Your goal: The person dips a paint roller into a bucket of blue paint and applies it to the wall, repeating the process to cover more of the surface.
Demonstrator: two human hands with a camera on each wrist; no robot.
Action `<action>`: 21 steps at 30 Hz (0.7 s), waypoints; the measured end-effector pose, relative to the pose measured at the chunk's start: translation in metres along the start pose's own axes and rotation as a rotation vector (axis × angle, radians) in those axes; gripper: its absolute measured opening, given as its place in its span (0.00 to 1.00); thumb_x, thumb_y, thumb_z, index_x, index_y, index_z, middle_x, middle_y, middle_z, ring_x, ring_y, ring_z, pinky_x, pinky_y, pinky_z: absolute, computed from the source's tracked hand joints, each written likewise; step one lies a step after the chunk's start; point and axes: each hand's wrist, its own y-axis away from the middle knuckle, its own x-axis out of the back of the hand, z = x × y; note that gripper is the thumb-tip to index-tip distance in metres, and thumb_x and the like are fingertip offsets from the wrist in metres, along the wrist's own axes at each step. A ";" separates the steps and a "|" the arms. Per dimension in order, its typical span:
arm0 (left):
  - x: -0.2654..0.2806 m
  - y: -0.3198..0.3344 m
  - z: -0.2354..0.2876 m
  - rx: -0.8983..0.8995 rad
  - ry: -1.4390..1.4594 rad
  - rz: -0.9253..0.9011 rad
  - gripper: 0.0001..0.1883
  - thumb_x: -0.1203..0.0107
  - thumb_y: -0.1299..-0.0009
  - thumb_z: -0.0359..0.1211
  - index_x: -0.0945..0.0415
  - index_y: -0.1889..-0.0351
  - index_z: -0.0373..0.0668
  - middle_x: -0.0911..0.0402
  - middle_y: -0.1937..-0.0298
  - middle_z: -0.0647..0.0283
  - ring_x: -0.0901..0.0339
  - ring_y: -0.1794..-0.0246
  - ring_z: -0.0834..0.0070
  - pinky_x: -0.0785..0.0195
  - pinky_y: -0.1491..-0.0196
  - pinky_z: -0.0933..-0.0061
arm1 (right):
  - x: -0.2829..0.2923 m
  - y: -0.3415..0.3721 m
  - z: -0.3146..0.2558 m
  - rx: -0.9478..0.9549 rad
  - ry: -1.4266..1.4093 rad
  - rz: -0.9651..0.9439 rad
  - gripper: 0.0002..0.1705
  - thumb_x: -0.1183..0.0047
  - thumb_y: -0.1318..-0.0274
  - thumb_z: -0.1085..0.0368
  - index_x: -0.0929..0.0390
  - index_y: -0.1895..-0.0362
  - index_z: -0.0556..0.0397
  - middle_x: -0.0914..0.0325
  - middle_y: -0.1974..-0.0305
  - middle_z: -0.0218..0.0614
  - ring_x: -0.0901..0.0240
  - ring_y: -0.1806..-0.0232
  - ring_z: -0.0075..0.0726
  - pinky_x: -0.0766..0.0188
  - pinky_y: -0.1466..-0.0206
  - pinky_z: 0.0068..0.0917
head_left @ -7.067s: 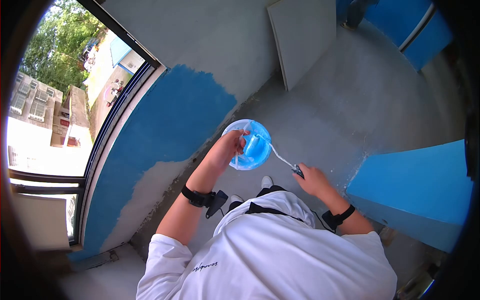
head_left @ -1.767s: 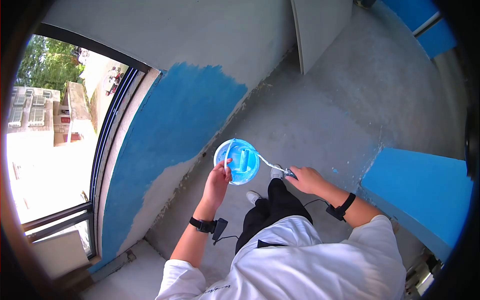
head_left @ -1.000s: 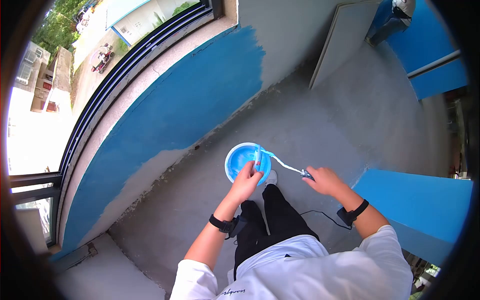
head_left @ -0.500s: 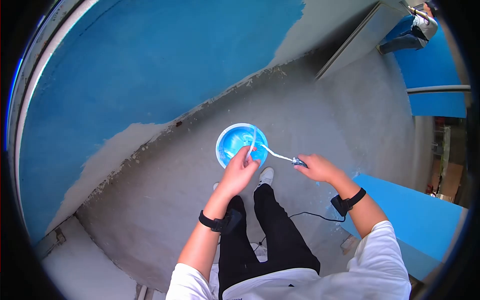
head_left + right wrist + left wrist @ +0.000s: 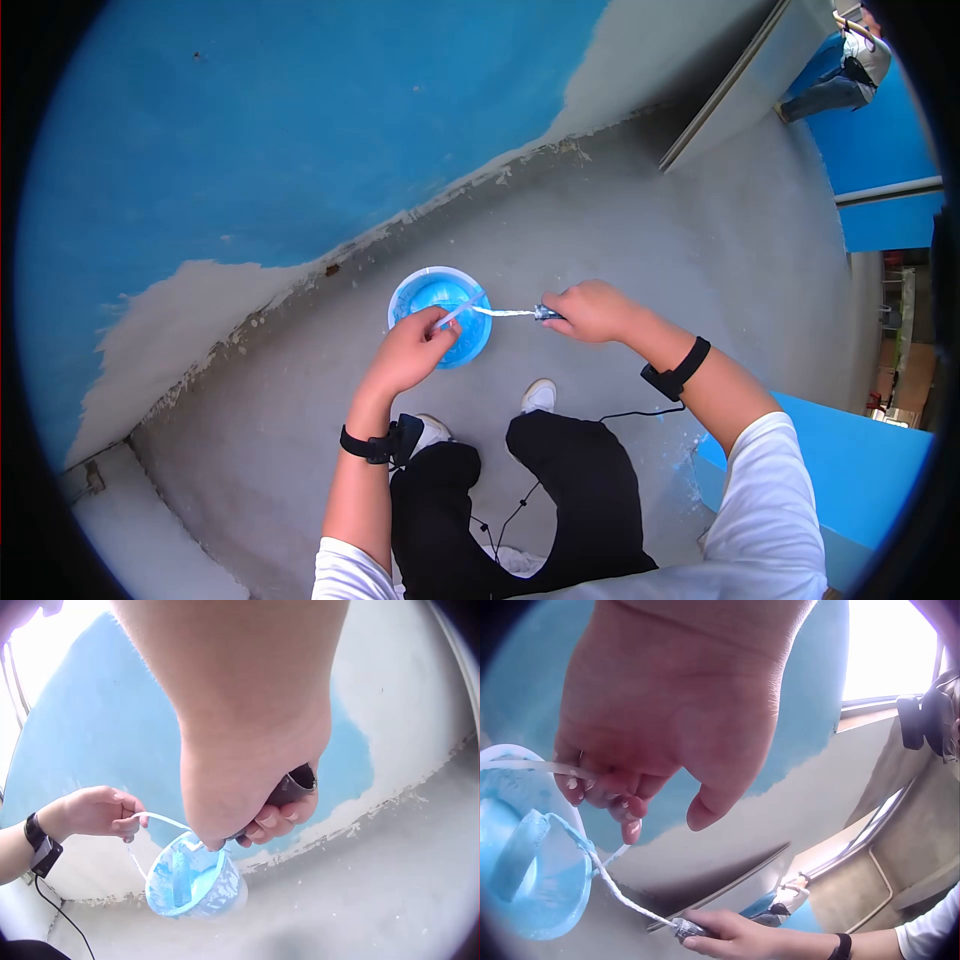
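Observation:
My left hand [image 5: 405,352] holds the white bail handle [image 5: 462,308] of a paint bucket [image 5: 396,305] with curled fingers. Blue paint coats the inside of the white bucket and streaks its outer wall [image 5: 231,891]. In the right wrist view the handle stands up from the rim. My right hand [image 5: 595,312] grips the dark handle [image 5: 289,789] of a paint roller. Its paint-coated rod [image 5: 505,313] runs over the rim, and the blue roller sleeve [image 5: 517,859] is inside the bucket. Paint specks show on the left fingertips.
A partly painted blue wall [image 5: 250,130] runs along the left, with bare grey below. A pale panel [image 5: 735,95] leans at the back. Another person [image 5: 850,75] is at the far right. A blue block [image 5: 850,450] stands right of me. A cable [image 5: 640,414] hangs by my right arm.
The head view has tilted down and turned, and the window has left it. My knees are now bent. The bucket has shifted left of my feet; both hands keep their holds.

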 end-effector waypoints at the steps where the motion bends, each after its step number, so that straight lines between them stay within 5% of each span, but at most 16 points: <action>1: 0.000 -0.010 -0.009 0.010 0.003 -0.004 0.19 0.46 0.31 0.43 0.21 0.57 0.35 0.26 0.75 0.62 0.30 0.74 0.74 0.37 0.68 0.69 | -0.007 -0.011 0.009 0.018 0.013 -0.004 0.14 0.49 0.38 0.53 0.27 0.64 0.51 0.23 0.77 0.46 0.25 0.72 0.58 0.32 0.68 0.51; 10: -0.018 -0.090 -0.133 0.029 -0.196 -0.002 0.20 0.47 0.31 0.46 0.20 0.61 0.35 0.23 0.72 0.60 0.27 0.71 0.72 0.34 0.66 0.70 | -0.106 -0.106 0.075 0.059 -0.112 0.000 0.18 0.48 0.41 0.49 0.21 0.63 0.50 0.20 0.69 0.46 0.23 0.63 0.56 0.30 0.59 0.49; 14: -0.009 -0.108 -0.145 0.071 -0.161 -0.005 0.17 0.48 0.32 0.45 0.20 0.66 0.40 0.28 0.75 0.69 0.33 0.73 0.80 0.41 0.69 0.76 | -0.143 -0.139 0.092 0.110 -0.197 0.057 0.19 0.47 0.40 0.48 0.22 0.64 0.52 0.21 0.70 0.47 0.25 0.66 0.57 0.31 0.62 0.47; 21: -0.003 -0.122 -0.166 0.076 -0.157 0.072 0.19 0.45 0.31 0.47 0.21 0.69 0.38 0.26 0.75 0.67 0.32 0.72 0.78 0.39 0.68 0.72 | -0.163 -0.153 0.095 0.058 -0.194 0.094 0.21 0.49 0.37 0.48 0.21 0.61 0.54 0.21 0.69 0.49 0.26 0.64 0.57 0.31 0.60 0.46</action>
